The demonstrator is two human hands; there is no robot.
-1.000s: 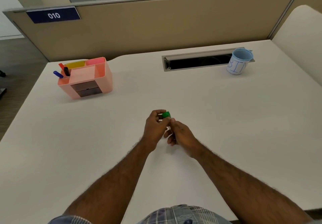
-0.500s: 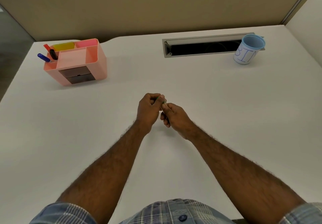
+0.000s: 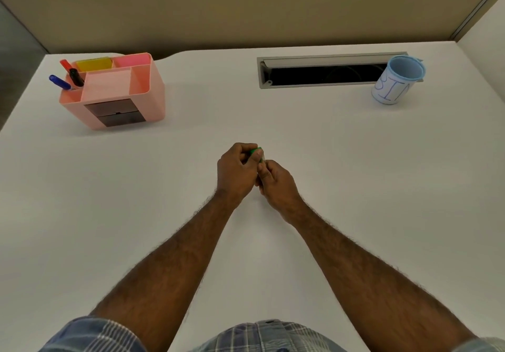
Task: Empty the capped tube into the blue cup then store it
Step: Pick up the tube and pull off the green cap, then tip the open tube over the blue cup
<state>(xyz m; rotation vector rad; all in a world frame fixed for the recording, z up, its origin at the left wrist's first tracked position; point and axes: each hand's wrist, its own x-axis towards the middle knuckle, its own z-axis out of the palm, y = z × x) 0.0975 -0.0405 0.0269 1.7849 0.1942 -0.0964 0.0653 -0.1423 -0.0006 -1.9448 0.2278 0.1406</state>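
Left hand: I see my left hand (image 3: 237,167) at mid-desk, fingers curled tight around the green cap (image 3: 257,150) of the tube; only a sliver of green shows past the knuckles.
Right hand: my right hand (image 3: 276,182) is pressed up against the left one, fingers closed on the tube (image 3: 263,159) body just below the cap; I see only a short pale stretch of it between the two hands.
Tube: held in both hands just over the white desk (image 3: 355,176), in the middle of the desk, cap end pointing away from me. I cannot tell from here whether the cap is seated or loosened.
Blue cup: the blue cup (image 3: 395,85) stands upright at the far right, well apart from my hands, with blue lettering on a white label; its mouth is open and its far edge overlaps the end of the cable slot.
Cable slot: a long grey-framed cable slot (image 3: 322,72) lies in the desk along the far edge, between the cup and the organiser, dark inside.
Organiser: a pink organiser (image 3: 136,83) sits at the far left, well apart from the hands, with two dark drawers in front and open compartments on top.
Organiser contents: pens (image 3: 67,76) in red, black and blue lean out of the left corner compartment; yellow and pink pads fill the back ones.
Path to cup: bare desk lies between my hands and the cup.
Path to organiser: bare desk there too.
Backdrop: a tan partition (image 3: 246,7) closes off the far side of the desk.
Near edge: my checked shirt (image 3: 262,335) shows at the bottom.
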